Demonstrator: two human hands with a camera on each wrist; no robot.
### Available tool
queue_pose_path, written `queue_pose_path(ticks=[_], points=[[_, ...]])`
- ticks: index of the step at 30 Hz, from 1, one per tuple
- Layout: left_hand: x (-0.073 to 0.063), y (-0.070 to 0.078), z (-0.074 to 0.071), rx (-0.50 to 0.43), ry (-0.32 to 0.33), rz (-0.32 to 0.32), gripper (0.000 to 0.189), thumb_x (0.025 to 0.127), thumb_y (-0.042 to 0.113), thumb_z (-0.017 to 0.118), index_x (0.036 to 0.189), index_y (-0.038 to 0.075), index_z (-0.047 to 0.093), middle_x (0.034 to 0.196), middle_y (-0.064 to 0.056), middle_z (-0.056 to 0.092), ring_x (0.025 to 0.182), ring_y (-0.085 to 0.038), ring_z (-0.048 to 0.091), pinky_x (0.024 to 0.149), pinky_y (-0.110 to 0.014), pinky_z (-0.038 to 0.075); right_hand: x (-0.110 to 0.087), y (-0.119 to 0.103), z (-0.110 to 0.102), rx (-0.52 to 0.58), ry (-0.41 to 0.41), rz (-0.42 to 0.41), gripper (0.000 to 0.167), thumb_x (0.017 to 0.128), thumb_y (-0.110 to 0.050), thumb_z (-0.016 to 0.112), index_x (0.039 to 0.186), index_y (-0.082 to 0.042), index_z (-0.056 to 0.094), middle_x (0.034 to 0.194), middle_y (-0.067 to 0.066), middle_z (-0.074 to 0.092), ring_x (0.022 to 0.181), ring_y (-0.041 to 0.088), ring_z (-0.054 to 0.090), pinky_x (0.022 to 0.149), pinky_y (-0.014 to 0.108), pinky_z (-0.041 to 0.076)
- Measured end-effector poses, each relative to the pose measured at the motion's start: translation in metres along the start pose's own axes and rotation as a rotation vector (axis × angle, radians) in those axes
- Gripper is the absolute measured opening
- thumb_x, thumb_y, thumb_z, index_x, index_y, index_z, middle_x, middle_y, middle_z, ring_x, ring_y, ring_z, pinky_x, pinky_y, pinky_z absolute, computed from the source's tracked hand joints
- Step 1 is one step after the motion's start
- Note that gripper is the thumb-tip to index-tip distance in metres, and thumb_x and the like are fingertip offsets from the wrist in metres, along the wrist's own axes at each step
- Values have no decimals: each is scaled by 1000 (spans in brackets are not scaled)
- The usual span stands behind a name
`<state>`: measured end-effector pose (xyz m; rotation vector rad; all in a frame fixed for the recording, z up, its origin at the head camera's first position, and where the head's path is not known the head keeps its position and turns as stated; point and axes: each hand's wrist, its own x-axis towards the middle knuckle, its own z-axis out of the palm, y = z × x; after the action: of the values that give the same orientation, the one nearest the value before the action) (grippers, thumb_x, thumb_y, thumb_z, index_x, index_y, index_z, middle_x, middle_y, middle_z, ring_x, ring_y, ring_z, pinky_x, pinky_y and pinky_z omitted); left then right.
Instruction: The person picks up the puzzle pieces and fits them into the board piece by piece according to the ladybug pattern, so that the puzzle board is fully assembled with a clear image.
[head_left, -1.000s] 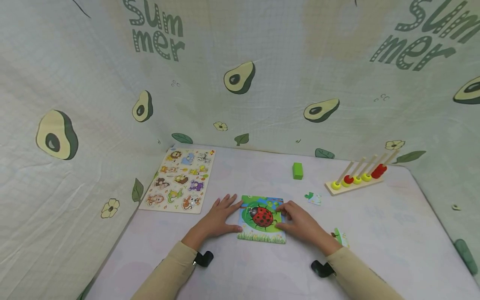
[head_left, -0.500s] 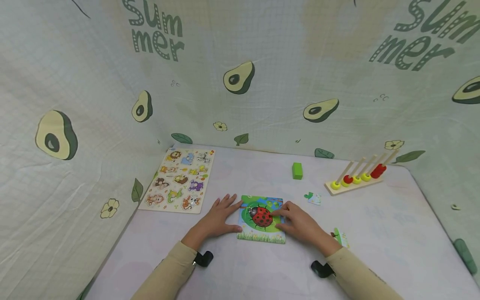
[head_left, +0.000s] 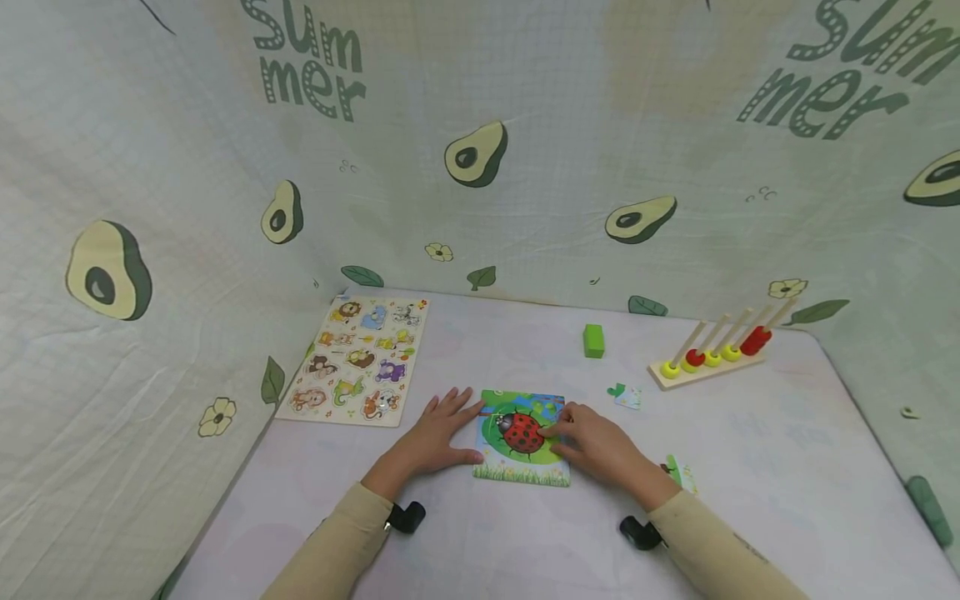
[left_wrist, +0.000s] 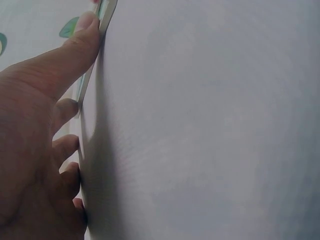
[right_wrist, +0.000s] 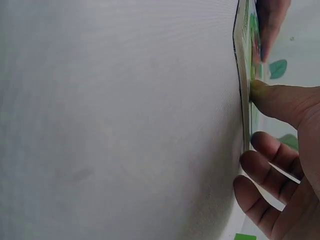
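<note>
In the head view a square ladybug jigsaw puzzle (head_left: 517, 467) lies flat on the table, its red ladybug in the middle. My left hand (head_left: 431, 442) rests with spread fingers at its left edge, thumb tip at the lower left side. From the right, my right hand (head_left: 603, 446) reaches over the puzzle, index fingertip on the ladybug and thumb on the green area beside it. In the right wrist view the thumb (right_wrist: 280, 102) presses on the puzzle's face while the other visible fingers (right_wrist: 260, 200) bend loosely near the table.
Loose jigsaw pieces (head_left: 628, 397) lie right of the puzzle, with more pieces (head_left: 681, 475) by the right wrist. A green block (head_left: 593, 342) stands behind. An animal puzzle board (head_left: 352, 362) lies back left; a bead stacker with pegs (head_left: 707, 372) stands back right.
My right index finger has moved left from near the puzzle's right edge onto the ladybug. The left hand and the puzzle have stayed in place.
</note>
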<state>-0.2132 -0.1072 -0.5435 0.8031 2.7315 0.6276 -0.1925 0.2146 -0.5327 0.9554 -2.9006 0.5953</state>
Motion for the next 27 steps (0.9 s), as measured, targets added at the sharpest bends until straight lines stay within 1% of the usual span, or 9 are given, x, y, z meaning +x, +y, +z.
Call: queue_pose_path(ticks=[3, 10, 13, 17, 20, 24, 27], points=[[0, 0, 0, 4, 3, -3, 91, 86, 59, 73, 160, 22, 35, 169, -7, 21, 156, -31, 11, 126, -53, 7, 1, 1, 1, -6, -8, 18, 24, 91, -25, 78, 115, -22, 79, 99, -6, 51, 83, 9, 45, 66, 25, 44], [1, 1, 1, 9, 12, -8, 90, 87, 57, 73, 160, 21, 35, 168, -7, 23, 156, -31, 13, 126, -54, 8, 2, 2, 3, -7, 4, 45, 24, 91, -23, 78, 115, -23, 79, 100, -7, 52, 86, 9, 47, 69, 27, 47], [1, 2, 1, 10, 12, -9, 90, 87, 57, 73, 160, 20, 35, 168, -7, 23, 156, -31, 13, 126, -54, 8, 1, 2, 1, 13, -12, 62, 24, 92, -23, 76, 116, -23, 78, 100, -7, 52, 87, 9, 47, 69, 27, 47], [1, 3, 0, -1, 12, -5, 90, 87, 57, 73, 160, 20, 35, 168, -7, 23, 156, -32, 13, 126, -54, 8, -1, 5, -5, 65, -42, 116, 26, 95, -22, 73, 120, -22, 76, 101, -8, 52, 86, 9, 48, 70, 27, 47], [1, 3, 0, -7, 11, -3, 90, 88, 56, 73, 160, 20, 35, 168, -7, 23, 156, -32, 13, 125, -55, 8, -5, 13, -10, 106, -39, 179, 26, 97, -21, 70, 123, -22, 74, 101, -9, 54, 86, 8, 49, 73, 29, 48], [1, 2, 0, -1, 11, -6, 90, 88, 57, 73, 160, 21, 35, 168, -7, 23, 156, -31, 12, 125, -55, 8, -13, 32, -16, 124, 6, 235, 27, 98, -19, 69, 124, -20, 73, 103, -6, 59, 88, 10, 52, 77, 35, 50], [1, 1, 1, 6, 12, -10, 90, 87, 58, 73, 160, 21, 35, 168, -6, 23, 156, -31, 12, 126, -54, 8, -19, 50, -22, 117, 39, 273, 28, 98, -18, 69, 125, -17, 72, 104, -2, 60, 88, 12, 54, 76, 38, 51]])
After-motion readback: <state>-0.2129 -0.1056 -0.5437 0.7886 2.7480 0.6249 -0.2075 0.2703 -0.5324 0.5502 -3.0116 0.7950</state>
